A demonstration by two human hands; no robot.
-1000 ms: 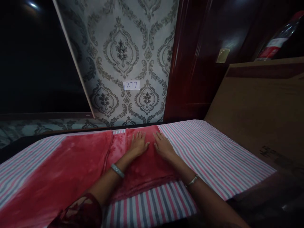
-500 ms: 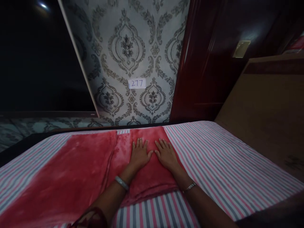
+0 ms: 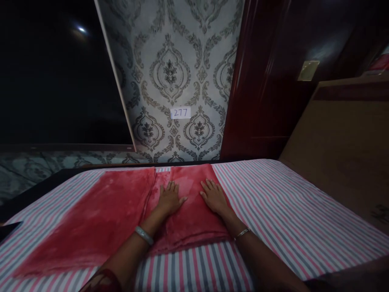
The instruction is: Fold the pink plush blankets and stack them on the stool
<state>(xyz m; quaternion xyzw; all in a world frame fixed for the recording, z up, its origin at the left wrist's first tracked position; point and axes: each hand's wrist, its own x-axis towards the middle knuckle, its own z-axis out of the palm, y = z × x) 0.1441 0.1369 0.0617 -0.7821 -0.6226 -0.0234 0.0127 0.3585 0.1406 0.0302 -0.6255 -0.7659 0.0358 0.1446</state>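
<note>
While both palms lie flat with fingers spread, gripping nothing, I see my left hand [image 3: 167, 198] and right hand [image 3: 214, 196] pressing on the folded part of the red fleece blanket [image 3: 100, 215]. It lies on the striped bedsheet [image 3: 282, 207], its unfolded part stretching toward nine o'clock. A label reading 277 [image 3: 180, 112] sits at twelve o'clock on the patterned wallpaper [image 3: 170, 73].

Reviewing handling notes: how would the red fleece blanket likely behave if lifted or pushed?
The red blanket would probably flop and drape: it lies folded in soft layers under the left hand and right hand. Pushed, its plush surface would likely bunch on the striped sheet.
</note>
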